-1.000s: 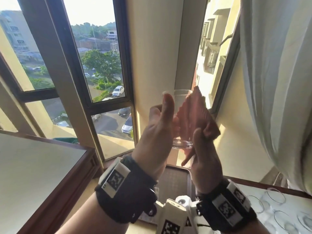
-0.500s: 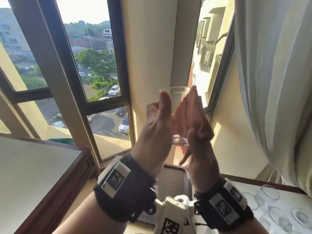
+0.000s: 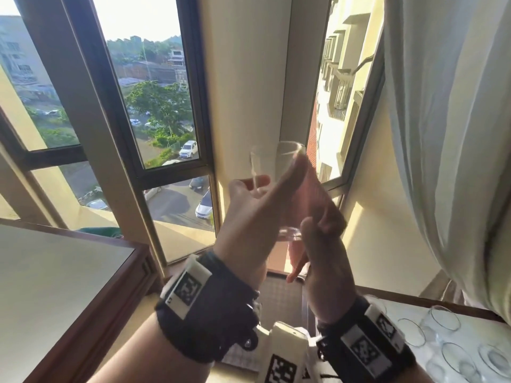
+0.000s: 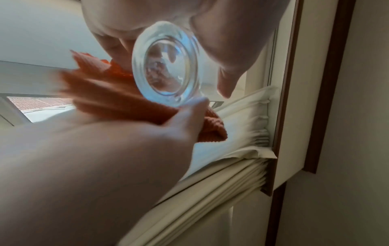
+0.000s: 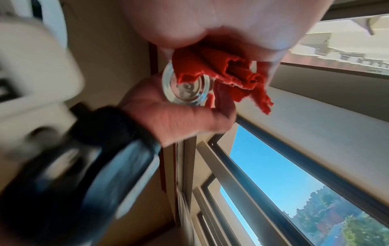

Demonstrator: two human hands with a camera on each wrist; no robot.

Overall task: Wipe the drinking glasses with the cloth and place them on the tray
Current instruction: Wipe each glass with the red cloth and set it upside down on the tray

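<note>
Beyond the raised hands, a window with dark frames is seen across the far left of the scene, with a pale curtain hung along the right. At the near left a glass-topped counter with a dark wooden edge is seen. Low in the middle, partly hidden by the wrists, a dark patterned tray is laid, and at the near right several clear drinking glasses are stood on a pale surface, well apart from the hands.

Above the tray, one drinking glass is held up in the air, tilted with its rim toward the window. It is gripped by the left hand, whose fingers and thumb are curled round its side; in the left wrist view its thick round base is turned toward the camera. An orange-red cloth is pressed against the right side of the glass and is clutched by the right hand, its fingers closed over the bunched fabric. In the right wrist view a frayed fold of the cloth is draped over part of the glass base. Both hands are blurred.
</note>
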